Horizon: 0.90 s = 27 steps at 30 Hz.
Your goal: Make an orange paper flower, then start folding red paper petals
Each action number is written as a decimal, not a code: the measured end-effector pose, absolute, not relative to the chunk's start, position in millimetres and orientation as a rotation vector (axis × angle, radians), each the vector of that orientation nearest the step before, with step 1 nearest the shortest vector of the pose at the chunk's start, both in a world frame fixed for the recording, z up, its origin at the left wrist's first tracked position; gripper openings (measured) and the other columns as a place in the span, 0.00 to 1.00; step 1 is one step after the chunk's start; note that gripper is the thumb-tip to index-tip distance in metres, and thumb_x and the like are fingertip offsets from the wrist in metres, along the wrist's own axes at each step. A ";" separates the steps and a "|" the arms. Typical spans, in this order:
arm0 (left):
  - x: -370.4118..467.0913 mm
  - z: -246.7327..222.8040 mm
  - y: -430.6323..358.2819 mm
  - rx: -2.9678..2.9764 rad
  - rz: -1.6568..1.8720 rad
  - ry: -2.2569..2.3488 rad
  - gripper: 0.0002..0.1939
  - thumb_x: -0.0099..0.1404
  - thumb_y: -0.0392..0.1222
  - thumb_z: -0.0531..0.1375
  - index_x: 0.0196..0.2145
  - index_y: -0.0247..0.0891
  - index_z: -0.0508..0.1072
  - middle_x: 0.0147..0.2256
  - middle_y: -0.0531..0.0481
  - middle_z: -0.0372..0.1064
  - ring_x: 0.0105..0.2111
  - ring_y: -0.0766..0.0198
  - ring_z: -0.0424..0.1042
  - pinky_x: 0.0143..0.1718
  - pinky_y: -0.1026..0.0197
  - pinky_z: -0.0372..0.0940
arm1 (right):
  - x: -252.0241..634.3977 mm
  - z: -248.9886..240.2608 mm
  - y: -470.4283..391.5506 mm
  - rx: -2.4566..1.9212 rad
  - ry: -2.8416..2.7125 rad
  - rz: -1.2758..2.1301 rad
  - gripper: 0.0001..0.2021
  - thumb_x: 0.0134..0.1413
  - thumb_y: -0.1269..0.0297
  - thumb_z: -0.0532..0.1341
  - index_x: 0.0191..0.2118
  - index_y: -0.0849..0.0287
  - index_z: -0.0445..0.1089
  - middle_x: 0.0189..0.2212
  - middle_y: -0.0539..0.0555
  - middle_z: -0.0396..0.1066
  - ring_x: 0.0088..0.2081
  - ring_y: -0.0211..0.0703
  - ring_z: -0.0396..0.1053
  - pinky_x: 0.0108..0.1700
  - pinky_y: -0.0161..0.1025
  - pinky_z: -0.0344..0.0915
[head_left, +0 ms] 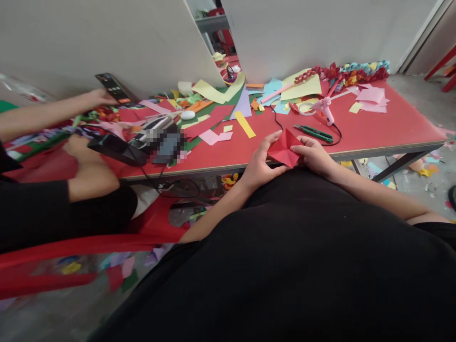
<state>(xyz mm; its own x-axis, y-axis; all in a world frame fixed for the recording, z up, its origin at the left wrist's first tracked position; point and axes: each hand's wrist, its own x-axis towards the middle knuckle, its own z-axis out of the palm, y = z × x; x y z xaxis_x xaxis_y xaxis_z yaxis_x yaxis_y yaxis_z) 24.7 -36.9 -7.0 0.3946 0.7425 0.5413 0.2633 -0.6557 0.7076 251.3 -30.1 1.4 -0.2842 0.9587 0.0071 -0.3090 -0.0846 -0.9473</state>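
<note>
A folded piece of red paper (288,146) is held between both hands just over the table's front edge, its creases forming pointed flaps. My left hand (262,161) grips its left side, thumb and fingers closed on the paper. On the other side, my right hand (313,154) pinches the right flap with thumb and fingers. Close beyond my right hand lies a green box cutter (313,134). Past it stands a pink hot glue gun (324,110) beside a roll of tape (305,109).
Paper scraps and a yellow strip (245,124) cover the red table (384,128). Paper chains (356,73) lie at the back right. On the left, another person's hand (101,97) holds a phone (114,89). A red chair (156,223) stands at left; scraps litter the floor.
</note>
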 end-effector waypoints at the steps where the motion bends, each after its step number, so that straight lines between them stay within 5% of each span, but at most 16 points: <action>1: 25.2 -6.2 -37.1 2.148 1.257 0.870 0.47 0.67 0.54 0.78 0.77 0.45 0.67 0.75 0.35 0.67 0.73 0.40 0.72 0.68 0.44 0.75 | 251.5 1.9 -30.3 -0.842 -1.150 1.590 0.21 0.45 0.54 0.81 0.40 0.54 0.73 0.31 0.47 0.80 0.25 0.40 0.74 0.27 0.38 0.75; 5: 26.5 -5.7 -36.6 2.129 1.339 0.964 0.20 0.70 0.53 0.75 0.55 0.43 0.84 0.55 0.41 0.83 0.56 0.49 0.84 0.58 0.48 0.79 | 253.1 4.1 -31.3 -0.829 -1.251 1.579 0.21 0.48 0.53 0.82 0.38 0.55 0.73 0.28 0.47 0.78 0.24 0.37 0.73 0.29 0.36 0.74; 7: 27.0 -7.5 -35.3 2.060 1.354 0.990 0.13 0.71 0.54 0.74 0.44 0.42 0.85 0.46 0.44 0.85 0.46 0.54 0.84 0.48 0.53 0.80 | 253.7 4.1 -31.0 -0.817 -1.316 1.546 0.23 0.52 0.48 0.81 0.37 0.55 0.72 0.28 0.47 0.76 0.26 0.37 0.73 0.31 0.35 0.74; 11: 28.2 -12.4 -30.9 1.854 1.420 1.001 0.14 0.70 0.53 0.74 0.41 0.41 0.81 0.39 0.47 0.82 0.38 0.60 0.81 0.41 0.59 0.76 | 252.0 1.0 -28.5 -0.745 -1.396 1.409 0.29 0.49 0.39 0.82 0.42 0.53 0.72 0.33 0.49 0.77 0.34 0.42 0.76 0.32 0.35 0.75; 15: 28.8 -10.4 -32.5 1.854 1.441 1.023 0.16 0.65 0.50 0.77 0.39 0.42 0.77 0.37 0.51 0.79 0.36 0.62 0.77 0.40 0.60 0.72 | 249.8 -2.7 -28.0 -0.713 -1.525 1.232 0.30 0.45 0.46 0.86 0.43 0.52 0.72 0.41 0.50 0.76 0.39 0.42 0.75 0.33 0.35 0.73; 21: 31.4 0.8 -41.2 1.918 1.307 1.021 0.18 0.65 0.56 0.76 0.37 0.42 0.79 0.37 0.48 0.80 0.37 0.59 0.77 0.41 0.58 0.72 | 253.8 2.7 -36.1 -0.778 -1.633 1.055 0.40 0.51 0.52 0.82 0.67 0.46 0.70 0.56 0.55 0.73 0.41 0.43 0.75 0.36 0.37 0.75; 23: 30.8 2.2 -40.5 1.961 1.325 0.998 0.16 0.66 0.55 0.75 0.36 0.42 0.80 0.39 0.47 0.81 0.39 0.57 0.78 0.42 0.57 0.73 | 254.6 6.9 -39.3 -0.782 -1.704 0.954 0.33 0.55 0.54 0.79 0.65 0.47 0.75 0.54 0.55 0.74 0.42 0.44 0.75 0.37 0.37 0.75; 27: 26.0 2.1 -37.0 2.037 1.410 0.963 0.13 0.68 0.53 0.74 0.35 0.42 0.81 0.45 0.43 0.82 0.45 0.55 0.80 0.45 0.55 0.73 | 254.4 12.4 -42.7 -0.772 -1.782 0.764 0.12 0.59 0.53 0.76 0.43 0.53 0.83 0.46 0.56 0.74 0.43 0.48 0.75 0.37 0.40 0.76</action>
